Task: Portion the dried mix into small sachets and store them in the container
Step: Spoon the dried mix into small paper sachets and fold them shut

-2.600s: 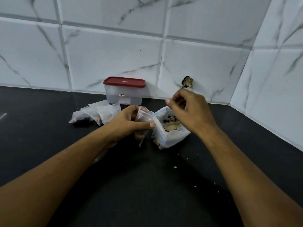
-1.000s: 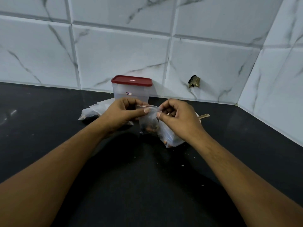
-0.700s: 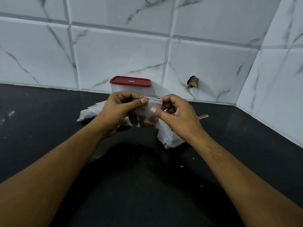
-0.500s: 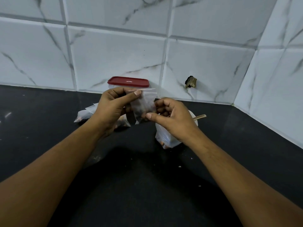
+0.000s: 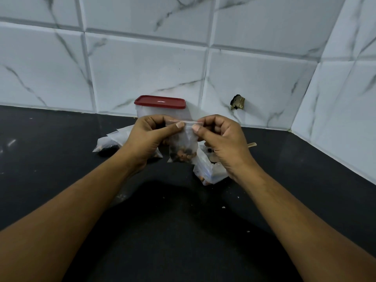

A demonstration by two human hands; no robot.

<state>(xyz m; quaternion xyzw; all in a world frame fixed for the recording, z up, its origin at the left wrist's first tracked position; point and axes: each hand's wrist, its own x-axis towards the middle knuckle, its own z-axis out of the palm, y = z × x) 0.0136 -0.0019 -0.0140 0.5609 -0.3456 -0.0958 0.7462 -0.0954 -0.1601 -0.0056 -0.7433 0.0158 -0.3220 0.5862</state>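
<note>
A small clear sachet (image 5: 183, 147) with dark and orange dried mix in its bottom hangs above the black counter. My left hand (image 5: 148, 137) pinches its top strip at the left end and my right hand (image 5: 223, 139) pinches the right end, thumbs close together. Behind my right hand sits the larger open bag of dried mix (image 5: 207, 171), with a wooden spoon handle (image 5: 251, 145) sticking out to the right. Several filled sachets (image 5: 109, 141) lie behind my left hand. The clear container (image 5: 160, 110) with its red lid on stands against the wall.
A black counter (image 5: 183, 231) runs under my arms, with small crumbs scattered on it. White marble-look tiles form the back wall and a side wall at the right. A broken hole (image 5: 237, 102) shows in the back tile.
My right hand left the big bag and took the sachet's top. Both hands lifted the sachet, and my right thumb has moved from its lower edge up to the top strip.
</note>
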